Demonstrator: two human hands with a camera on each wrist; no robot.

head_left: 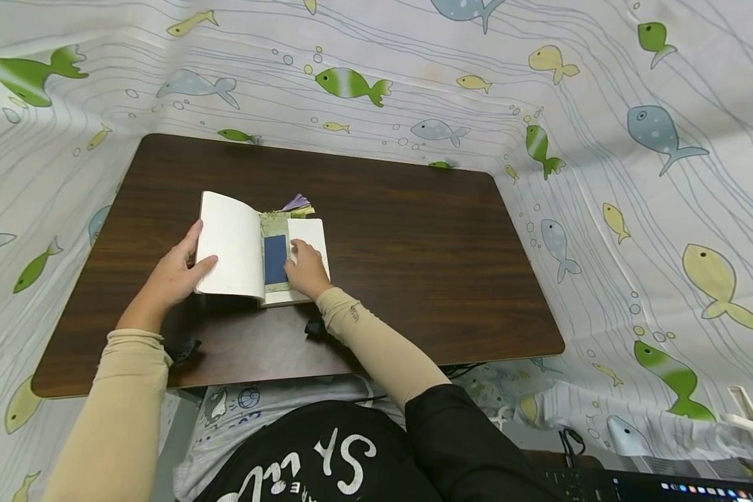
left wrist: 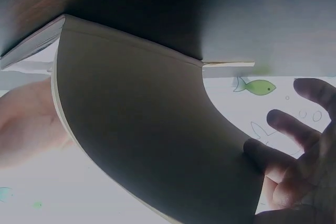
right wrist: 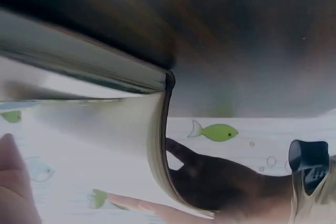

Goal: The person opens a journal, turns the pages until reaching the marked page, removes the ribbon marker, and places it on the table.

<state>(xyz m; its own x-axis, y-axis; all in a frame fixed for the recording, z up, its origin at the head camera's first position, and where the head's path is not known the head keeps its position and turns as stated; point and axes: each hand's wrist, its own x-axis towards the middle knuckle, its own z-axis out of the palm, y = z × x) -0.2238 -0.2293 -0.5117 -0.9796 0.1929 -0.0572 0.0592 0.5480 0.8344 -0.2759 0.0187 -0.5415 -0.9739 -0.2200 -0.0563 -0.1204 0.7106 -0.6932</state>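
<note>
A notebook (head_left: 229, 244) with blank white pages lies open on the dark brown table. My left hand (head_left: 176, 275) holds its raised left side at the outer edge, thumb over the page. In the left wrist view, the lifted cover (left wrist: 142, 114) curves up towards that hand, whose other fingers are spread. Along the fold lies a greenish bookmark (head_left: 276, 222) with a dark blue rectangle (head_left: 275, 259) and a purple and yellow tassel (head_left: 298, 203) past the top edge. With bent thumb and index finger, my right hand (head_left: 309, 272) grips the bookmark's right edge; its other fingers are hidden.
The brown wooden table (head_left: 414, 265) extends to the right of the notebook. A fish-patterned curtain (head_left: 376, 70) hangs behind and beside it. A dark strap (head_left: 185, 351) shows under the left wrist. At the lower right sits a laptop (head_left: 684, 488).
</note>
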